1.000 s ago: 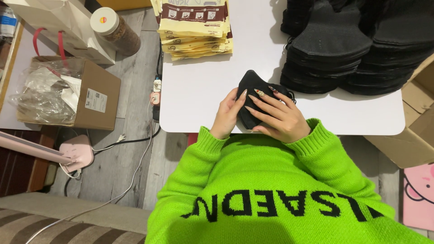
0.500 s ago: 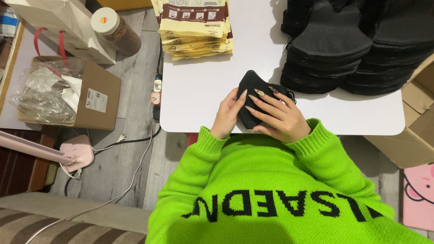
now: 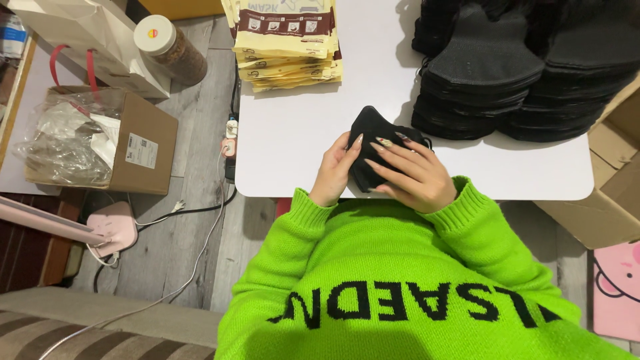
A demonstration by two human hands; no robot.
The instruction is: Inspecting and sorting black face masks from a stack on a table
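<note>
My left hand (image 3: 335, 172) and my right hand (image 3: 413, 175) together grip a small black face mask bundle (image 3: 373, 130) at the front edge of a white table (image 3: 300, 140). The left hand clasps its left side with the thumb on top. Spread fingers of the right hand lie over its right half. Tall piles of black masks (image 3: 507, 73) stand at the table's back right. A stack of tan and brown flat pouches (image 3: 287, 40) lies at the back left. My bright green sweater sleeves fill the bottom of the view.
On the floor to the left are a cardboard box with plastic bags (image 3: 143, 143), a white paper bag with red handles (image 3: 87, 33), a lidded jar (image 3: 172, 48), a power strip (image 3: 230, 143) with cables and a pink lamp base (image 3: 113, 227). Another cardboard box (image 3: 613, 193) sits right of the table.
</note>
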